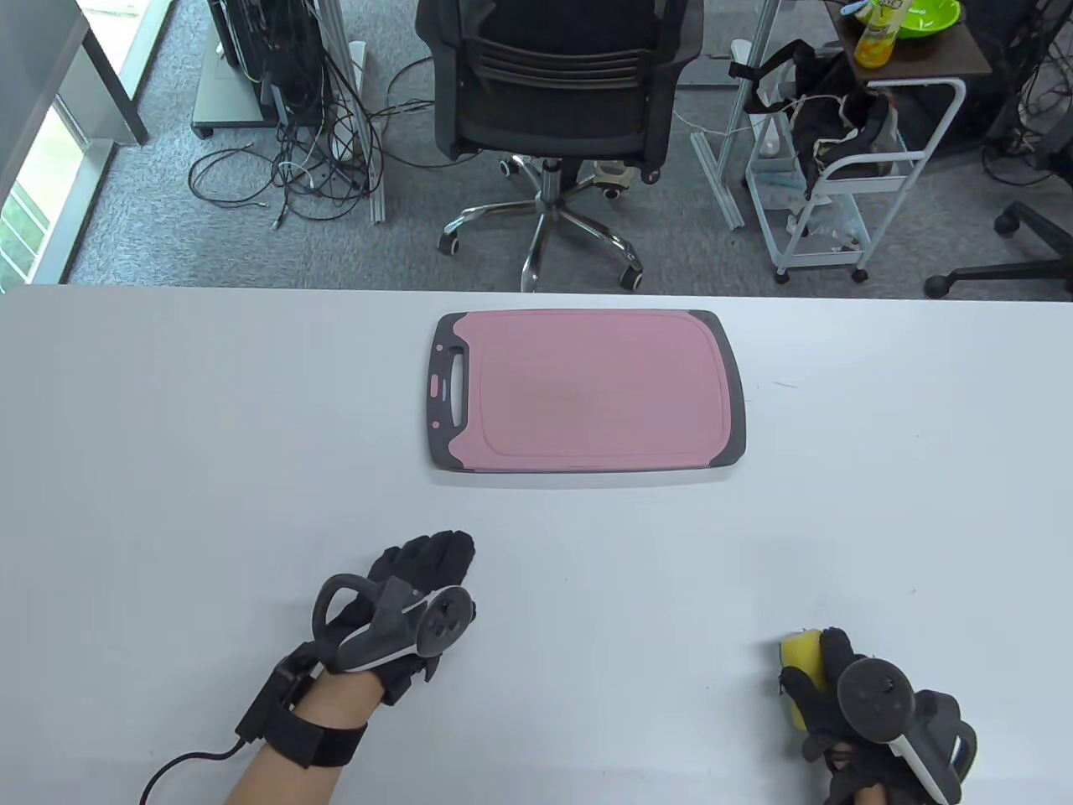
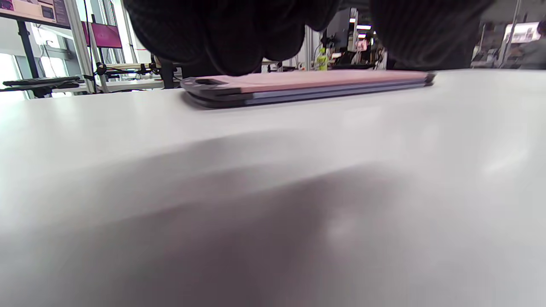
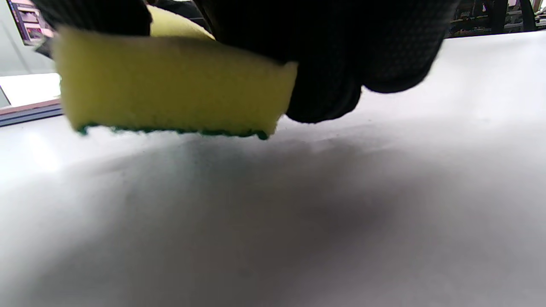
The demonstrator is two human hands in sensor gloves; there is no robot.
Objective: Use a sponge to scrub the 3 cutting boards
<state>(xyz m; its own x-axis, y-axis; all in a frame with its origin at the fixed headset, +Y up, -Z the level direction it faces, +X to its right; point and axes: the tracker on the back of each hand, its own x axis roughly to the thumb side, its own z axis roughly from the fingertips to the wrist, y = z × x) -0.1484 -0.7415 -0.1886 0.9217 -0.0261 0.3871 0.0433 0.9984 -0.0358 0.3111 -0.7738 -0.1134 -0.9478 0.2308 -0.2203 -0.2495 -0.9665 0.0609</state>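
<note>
Sponge [image 1: 796,671], yellow with a green scrub face turned down, sits in the right hand [image 1: 838,713] at the near right of the table [image 1: 168,419]; the fingers curl around it, and the right wrist view shows it lifted just clear of the surface. At near centre-left the left hand [image 1: 419,587] rests on the table with fingers loosely extended, holding nothing. The hands are well apart.

Farther off, at the table's centre, lies the stack of boards [image 1: 587,390]: a pink one with a dark rim on top, its handle slot to the left. The left wrist view shows more layers beneath it, though their count is hard to tell.

Risks, as a judgement: the boards lie loose on a smooth top, so scrubbing with one hand could slide the stack or shift the upper board unless the left hand pins it. The lower boards cannot be scrubbed until the top one is lifted off, and one could be skipped.

Beyond the table stand a chair [image 1: 553,101] and a cart [image 1: 847,184]. A bottle on the far shelf has a label too small to read; no other writing is legible.
</note>
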